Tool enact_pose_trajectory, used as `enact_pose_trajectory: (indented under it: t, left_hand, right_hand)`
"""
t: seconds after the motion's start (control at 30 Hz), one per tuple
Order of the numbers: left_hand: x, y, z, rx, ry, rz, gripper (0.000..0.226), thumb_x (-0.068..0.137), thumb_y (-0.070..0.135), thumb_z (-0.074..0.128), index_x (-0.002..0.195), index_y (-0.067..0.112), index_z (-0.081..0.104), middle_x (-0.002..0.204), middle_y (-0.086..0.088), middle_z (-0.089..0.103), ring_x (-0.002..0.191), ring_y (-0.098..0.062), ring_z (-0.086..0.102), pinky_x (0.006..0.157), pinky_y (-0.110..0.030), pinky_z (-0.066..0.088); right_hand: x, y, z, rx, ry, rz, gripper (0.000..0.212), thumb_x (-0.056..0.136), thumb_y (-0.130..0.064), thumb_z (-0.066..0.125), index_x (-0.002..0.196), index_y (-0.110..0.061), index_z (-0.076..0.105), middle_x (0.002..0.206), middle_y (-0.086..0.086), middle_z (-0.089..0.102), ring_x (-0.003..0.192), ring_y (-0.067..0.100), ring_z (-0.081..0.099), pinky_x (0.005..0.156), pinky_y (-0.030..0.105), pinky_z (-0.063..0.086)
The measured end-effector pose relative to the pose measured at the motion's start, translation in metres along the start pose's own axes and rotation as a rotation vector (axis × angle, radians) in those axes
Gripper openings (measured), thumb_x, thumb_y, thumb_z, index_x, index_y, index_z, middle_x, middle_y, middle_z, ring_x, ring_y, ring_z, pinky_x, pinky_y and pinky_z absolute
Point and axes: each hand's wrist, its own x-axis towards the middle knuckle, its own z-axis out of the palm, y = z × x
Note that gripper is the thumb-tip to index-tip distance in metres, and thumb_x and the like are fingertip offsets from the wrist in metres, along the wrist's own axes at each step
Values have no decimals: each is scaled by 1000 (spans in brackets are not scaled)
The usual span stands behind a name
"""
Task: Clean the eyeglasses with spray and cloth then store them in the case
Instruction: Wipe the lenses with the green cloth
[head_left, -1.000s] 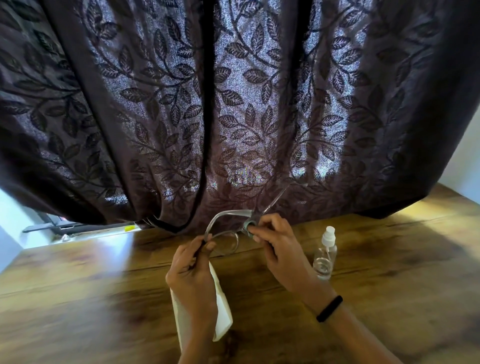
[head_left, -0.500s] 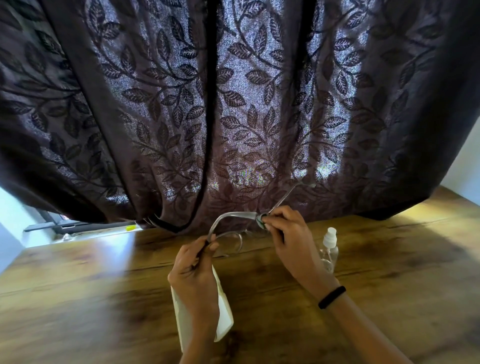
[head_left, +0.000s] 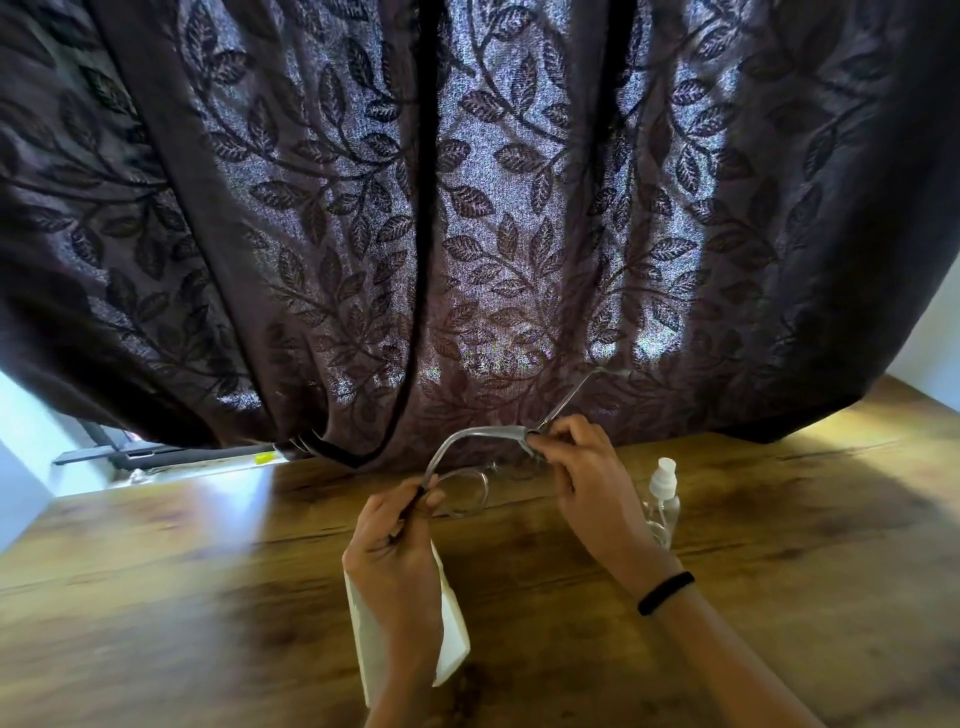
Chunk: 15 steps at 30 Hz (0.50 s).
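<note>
I hold thin-framed eyeglasses (head_left: 467, 493) just above the wooden table (head_left: 208, 597), in front of the curtain. My left hand (head_left: 395, 551) pinches the end of the grey temple arm that curves up to the right. At the other end of that arm, my right hand (head_left: 582, 483) pinches the frame. A bit of grey at its fingertips may be the cloth; I cannot tell. The second, thin temple arm sticks up to the right. A white case (head_left: 452, 623) lies on the table under my left wrist. The clear spray bottle (head_left: 662, 493) stands upright right of my right hand.
A dark leaf-patterned curtain (head_left: 467, 208) hangs along the table's far edge and fills the upper view. A black band (head_left: 665, 592) is on my right wrist. Bright light falls on the table's far left part. A dark flat object (head_left: 130, 457) lies beyond the table at left.
My right hand has slid up and to the right along the frame, and the glasses have risen slightly. My left hand, the case and the bottle have stayed put.
</note>
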Motion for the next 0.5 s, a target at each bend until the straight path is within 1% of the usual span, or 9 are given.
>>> enact_pose_trajectory:
  t: [0.07,0.2,0.27,0.37,0.43,0.5]
  left_hand:
    - [-1,0,1,-4,1,-7,47,71,-18,63,79,29,68,75,19,69,73,3,64,69,-10,51]
    - [-2,2,3,22,-5,10,49,71,-15,65,79,34,67,75,21,68,73,5,63,68,-9,50]
    - [-1,3,3,18,9,17,47,70,-16,64,79,30,66,76,22,68,74,6,63,68,-7,48]
    - [0,3,3,14,11,17,44,70,-18,63,80,25,66,75,21,69,73,5,63,68,-8,49]
    - [0,5,2,3,20,11,45,70,-20,63,82,23,66,72,15,68,72,4,64,69,-9,50]
    - [2,5,2,-16,41,23,46,69,-24,61,86,19,65,72,9,67,72,4,64,69,-9,51]
  right_hand:
    - [0,0,0,33,-10,-10,34,85,7,51,112,-9,64,104,11,56,96,26,50,70,36,52]
    - [-2,-7,3,130,-46,-53,35,83,10,50,108,-8,66,99,11,56,92,24,51,74,25,44]
    - [-6,-11,4,173,-60,-83,35,83,11,49,107,-8,67,98,9,56,90,22,52,73,23,43]
    - [-8,-9,3,153,-35,-81,35,82,10,51,107,-9,67,100,9,56,92,21,52,71,23,45]
    - [-7,-4,2,96,-7,-45,38,81,10,51,108,-11,67,100,9,56,93,22,51,69,28,48]
    - [-6,1,1,77,2,-9,40,81,11,50,110,-11,66,99,10,56,93,24,51,68,33,49]
